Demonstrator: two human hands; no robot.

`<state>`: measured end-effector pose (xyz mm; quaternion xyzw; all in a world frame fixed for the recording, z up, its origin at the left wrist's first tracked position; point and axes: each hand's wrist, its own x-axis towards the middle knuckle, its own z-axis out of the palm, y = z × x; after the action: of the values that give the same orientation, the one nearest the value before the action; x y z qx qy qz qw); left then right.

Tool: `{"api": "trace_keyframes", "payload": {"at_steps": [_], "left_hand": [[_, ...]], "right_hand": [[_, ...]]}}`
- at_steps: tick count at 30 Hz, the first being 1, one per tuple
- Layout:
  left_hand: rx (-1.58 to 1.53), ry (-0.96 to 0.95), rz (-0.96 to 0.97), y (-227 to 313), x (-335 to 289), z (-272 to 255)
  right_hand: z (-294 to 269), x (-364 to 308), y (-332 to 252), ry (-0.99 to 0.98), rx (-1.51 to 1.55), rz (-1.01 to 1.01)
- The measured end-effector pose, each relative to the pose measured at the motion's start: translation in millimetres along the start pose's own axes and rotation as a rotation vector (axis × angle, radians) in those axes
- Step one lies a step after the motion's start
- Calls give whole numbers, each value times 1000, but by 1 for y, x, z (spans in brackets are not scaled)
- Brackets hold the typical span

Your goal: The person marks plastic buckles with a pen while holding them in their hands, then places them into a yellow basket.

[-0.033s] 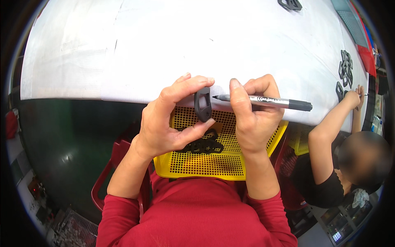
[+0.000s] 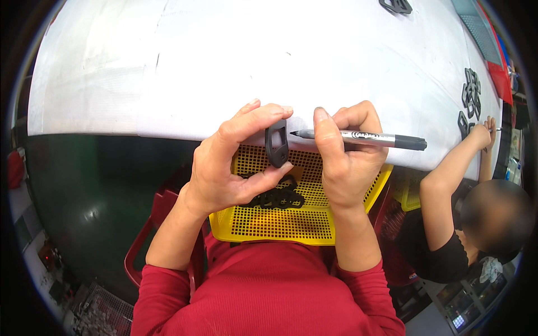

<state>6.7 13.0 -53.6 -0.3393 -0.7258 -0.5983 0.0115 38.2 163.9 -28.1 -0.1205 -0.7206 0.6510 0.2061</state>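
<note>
Between the thumb and fingers of my left hand (image 2: 216, 159) a small black oblong part (image 2: 269, 143) with an open window stands on end. My right hand (image 2: 350, 165) grips a silver marker pen (image 2: 384, 138), its black cap end pointing right. The pen's dark tip lies level with the part's right edge; I cannot tell if they touch. Below both hands is a yellow perforated basket (image 2: 219, 227), with several similar black parts (image 2: 280, 197) heaped inside.
A white-covered table (image 2: 224, 61) stretches ahead, its near edge just beyond the basket. More black parts lie at its far side (image 2: 397, 6) and in a pile at right (image 2: 471, 92). A co-worker's arm (image 2: 440, 196) reaches over the right edge. A dark red chair (image 2: 147, 229) stands around me.
</note>
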Motion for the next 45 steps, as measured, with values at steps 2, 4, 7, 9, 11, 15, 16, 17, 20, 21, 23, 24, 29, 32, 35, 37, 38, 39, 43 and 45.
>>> {"api": "trace_keyframes", "payload": {"at_steps": [2,4,7,9,11,15,16,17,20,21,23,24,29,32,35,37,38,39,43,45], "left_hand": [[-16,26,32,-3,-1,1],[-25,46,51,-4,-1,2],[-18,56,54,-3,-1,2],[-9,50,55,-2,0,2],[1,35,56,-2,0,1],[-1,30,64,-2,1,2],[5,33,65,-2,1,2],[12,35,67,-2,0,1],[15,-34,81,-2,-1,-3],[12,-70,88,-3,-1,-4],[12,-73,85,-3,0,-4],[13,-74,83,-3,0,-4],[19,-75,82,-2,0,-4],[21,-74,83,-2,0,-4],[18,-73,85,-2,0,-4],[15,-73,88,-2,0,-4],[15,-73,91,-2,0,-4],[15,-74,94,-3,0,-4],[19,-75,91,-3,0,-3],[22,-51,78,-1,-1,-2]], "right_hand": [[-2,0,1,-27,-14,-13],[-3,-1,2,-50,-21,-27],[-1,-2,-7,-25,-48,-11],[0,-2,-3,-32,-31,-3],[0,-2,0,-36,-42,-10],[1,-2,0,-40,-102,-33],[1,-2,-1,-42,-111,-32],[2,-2,0,-45,-111,-38],[2,-2,1,-51,-111,-47],[2,-2,1,-52,-111,-43],[1,-2,2,-57,-103,-38],[1,-2,2,-61,-97,-37],[2,-2,1,-68,-114,-46],[2,-2,2,-67,-117,-44],[2,-1,2,-71,-112,-43],[2,-2,3,-74,-115,-48],[2,-2,3,-73,-114,-48],[2,-2,3,-71,-114,-49],[0,-3,4,-76,-123,-56],[-4,-6,4,-41,-38,-63]]}}
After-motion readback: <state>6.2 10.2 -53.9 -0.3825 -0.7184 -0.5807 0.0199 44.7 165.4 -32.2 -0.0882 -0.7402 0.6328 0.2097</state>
